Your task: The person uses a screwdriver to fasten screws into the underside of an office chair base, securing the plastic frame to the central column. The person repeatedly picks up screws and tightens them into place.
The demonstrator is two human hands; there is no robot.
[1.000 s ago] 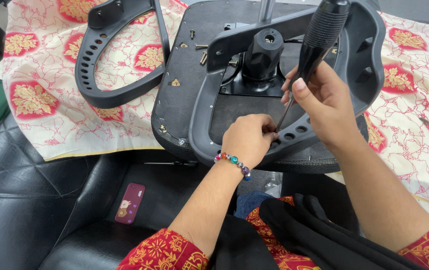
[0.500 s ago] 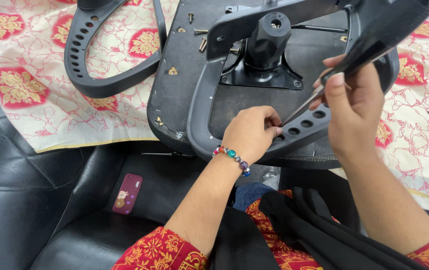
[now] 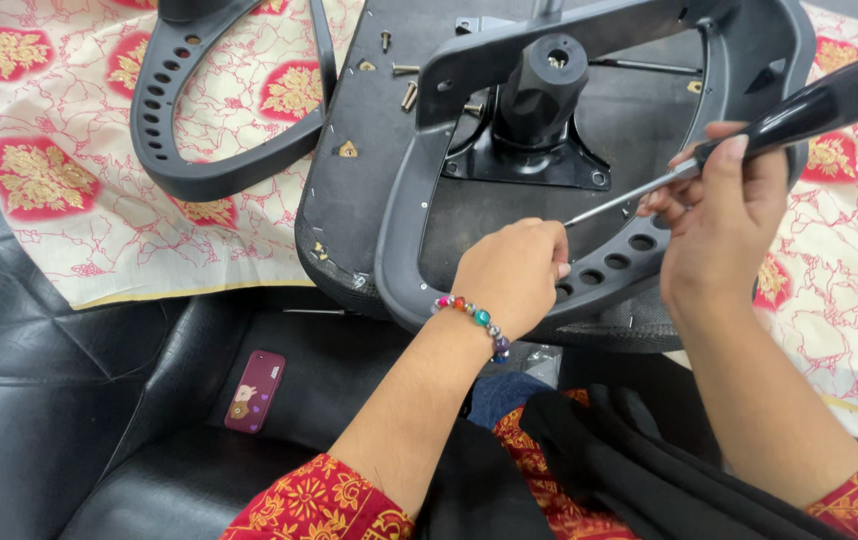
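left hand is curled into a loose fist, knuckles up, fingertips tucked out of sight; a beaded bracelet is worn at the wrist. right hand is raised higher, fingers pinched and closed in a grip, thumb side toward the camera. both forearms are bare, red patterned sleeves pushed to the elbows.

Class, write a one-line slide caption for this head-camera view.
Right hand angles a black-handled screwdriver toward the left hand on an upturned black plastic office-chair seat.
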